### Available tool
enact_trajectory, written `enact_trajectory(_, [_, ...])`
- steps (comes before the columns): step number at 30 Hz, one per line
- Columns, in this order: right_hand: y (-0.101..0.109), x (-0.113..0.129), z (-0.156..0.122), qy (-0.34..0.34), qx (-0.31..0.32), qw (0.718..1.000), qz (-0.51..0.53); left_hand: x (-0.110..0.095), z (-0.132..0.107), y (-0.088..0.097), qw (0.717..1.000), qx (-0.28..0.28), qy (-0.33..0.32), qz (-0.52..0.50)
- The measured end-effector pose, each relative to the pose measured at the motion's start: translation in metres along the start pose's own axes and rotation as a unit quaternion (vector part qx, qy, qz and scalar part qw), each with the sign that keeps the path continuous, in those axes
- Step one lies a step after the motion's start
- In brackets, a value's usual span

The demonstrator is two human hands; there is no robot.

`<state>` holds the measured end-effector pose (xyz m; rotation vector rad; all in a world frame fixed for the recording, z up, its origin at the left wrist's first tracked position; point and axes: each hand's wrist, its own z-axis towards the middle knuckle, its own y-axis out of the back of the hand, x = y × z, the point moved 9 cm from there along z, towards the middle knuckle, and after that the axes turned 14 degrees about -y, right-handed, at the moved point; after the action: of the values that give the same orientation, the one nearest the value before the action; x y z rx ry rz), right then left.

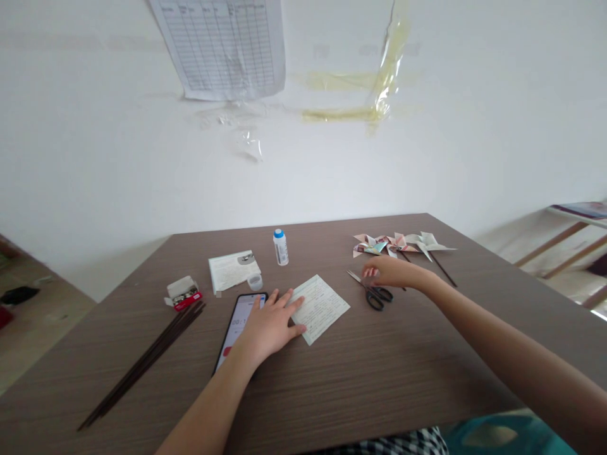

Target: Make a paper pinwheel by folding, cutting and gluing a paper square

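Observation:
My left hand (272,322) lies flat and open on the wooden table (360,373), fingertips resting on the left edge of a printed square of paper (320,308) and its heel over a phone (238,328). My right hand (396,273) reaches out over black-handled scissors (374,291), fingers loosely curled just above them; whether it touches them is unclear. Beyond it lie several finished paper pinwheels (398,244) on dark sticks.
A bundle of thin dark sticks (145,361) lies diagonally at the left. A small red-and-white box (183,293), a stack of paper (232,270), a clear cap (255,282) and a glue bottle (281,247) stand behind. A sheet with a grid hangs on the wall (222,47).

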<state>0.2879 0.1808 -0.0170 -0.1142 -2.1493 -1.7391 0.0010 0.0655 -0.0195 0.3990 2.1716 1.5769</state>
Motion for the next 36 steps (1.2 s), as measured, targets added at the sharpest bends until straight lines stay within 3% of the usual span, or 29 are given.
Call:
enact_trajectory(6, [-0.008, -0.028, -0.027, -0.051, 0.031, 0.997, -0.042, 0.005, 0.001, -0.003, 1.000, -0.020, 0.003, 0.000])
enact_trajectory(12, [-0.016, -0.031, -0.036, -0.045, 0.004, 0.995, -0.084, 0.011, 0.002, -0.004, 0.999, -0.036, 0.007, 0.006])
enact_trajectory(20, [-0.018, -0.034, -0.033, -0.063, -0.034, 0.997, -0.025, 0.010, 0.002, -0.002, 1.000, -0.020, 0.016, 0.012])
enact_trajectory(25, [-0.014, -0.022, -0.030, -0.090, -0.064, 0.994, 0.009, 0.006, 0.005, 0.012, 0.997, -0.080, 0.010, -0.001])
enact_trajectory(30, [-0.010, 0.005, -0.028, -0.090, -0.107, 0.982, 0.128, -0.005, 0.011, 0.027, 0.984, -0.171, -0.025, -0.044])
enact_trajectory(36, [-0.033, 0.057, -0.024, -0.058, -0.102, 0.974, 0.195, -0.020, 0.014, 0.032, 0.973, -0.212, -0.052, -0.072])
